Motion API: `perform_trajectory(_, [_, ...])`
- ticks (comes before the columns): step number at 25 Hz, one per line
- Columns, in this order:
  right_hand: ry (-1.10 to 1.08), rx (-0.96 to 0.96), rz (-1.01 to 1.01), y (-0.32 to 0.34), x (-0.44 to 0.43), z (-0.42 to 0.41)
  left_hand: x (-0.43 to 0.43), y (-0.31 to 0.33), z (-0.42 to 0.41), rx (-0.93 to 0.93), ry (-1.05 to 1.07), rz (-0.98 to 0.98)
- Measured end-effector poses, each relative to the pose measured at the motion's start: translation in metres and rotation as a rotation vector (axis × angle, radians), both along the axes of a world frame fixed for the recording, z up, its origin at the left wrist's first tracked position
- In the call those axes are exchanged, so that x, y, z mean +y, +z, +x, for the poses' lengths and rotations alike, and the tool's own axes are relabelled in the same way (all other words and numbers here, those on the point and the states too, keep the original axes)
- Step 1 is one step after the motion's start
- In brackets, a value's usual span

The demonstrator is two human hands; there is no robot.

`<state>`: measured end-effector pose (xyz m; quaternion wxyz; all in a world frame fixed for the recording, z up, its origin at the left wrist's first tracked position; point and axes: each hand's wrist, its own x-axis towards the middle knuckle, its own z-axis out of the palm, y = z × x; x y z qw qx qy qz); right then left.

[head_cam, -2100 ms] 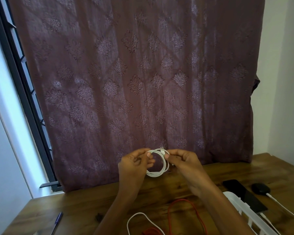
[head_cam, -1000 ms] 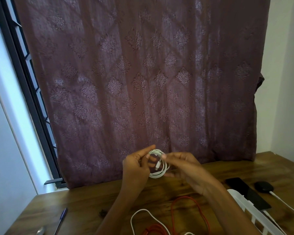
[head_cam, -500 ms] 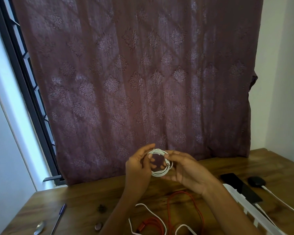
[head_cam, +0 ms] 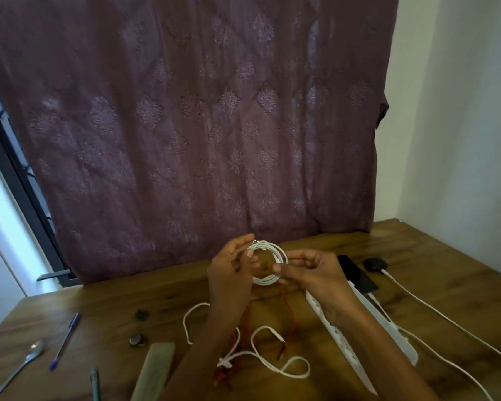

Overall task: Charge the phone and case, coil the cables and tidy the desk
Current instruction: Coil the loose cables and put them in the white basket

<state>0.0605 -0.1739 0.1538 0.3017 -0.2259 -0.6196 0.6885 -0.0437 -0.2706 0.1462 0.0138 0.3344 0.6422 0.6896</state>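
A white cable wound into a small coil (head_cam: 272, 257) hangs in the air above the wooden desk (head_cam: 156, 296). My left hand (head_cam: 232, 273) grips its left side and my right hand (head_cam: 310, 270) pinches its right side. Under my forearms a loose white cable (head_cam: 272, 364) and a red cable (head_cam: 289, 319) lie tangled on the desk. A black phone (head_cam: 356, 273) lies to the right beside a white power strip (head_cam: 388, 334), with a cable plugged in. A dark case (head_cam: 375, 264) sits further right, a white cable (head_cam: 434, 308) running from it.
At the desk's left lie a blue pen (head_cam: 65, 340), a spoon (head_cam: 26, 357), two small round objects (head_cam: 138, 340), a second pen (head_cam: 95, 383) and a pale flat bar (head_cam: 156, 369). A purple curtain (head_cam: 200, 125) hangs behind the desk; a white wall stands at right.
The camera tilted down, showing more of the desk. Both hands kept hold of the white coil, and the loose plug end now lies tucked along the coil's top.
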Motion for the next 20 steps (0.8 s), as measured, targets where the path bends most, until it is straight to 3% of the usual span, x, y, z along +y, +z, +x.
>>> perform_trajectory(5, [-0.242,-0.176,0.075,-0.035,0.015,0.059,0.021,-0.038,0.045,-0.099,-0.084,-0.121])
perform_trajectory(12, [-0.292,-0.377,0.145,-0.080,0.058,0.119,0.068,-0.101,0.095,-0.159,-0.136,-0.355])
perform_trajectory(15, [-0.346,-0.494,0.228,-0.099,0.088,0.125,0.098,-0.128,0.105,-0.026,-0.121,-0.563])
perform_trajectory(17, [-0.349,-0.595,0.339,-0.111,0.106,0.124,0.115,-0.140,0.106,0.052,-0.126,-0.598])
perform_trajectory(20, [-0.207,-0.779,0.539,-0.125,0.121,0.120,0.127,-0.159,0.104,0.160,-0.150,-0.656])
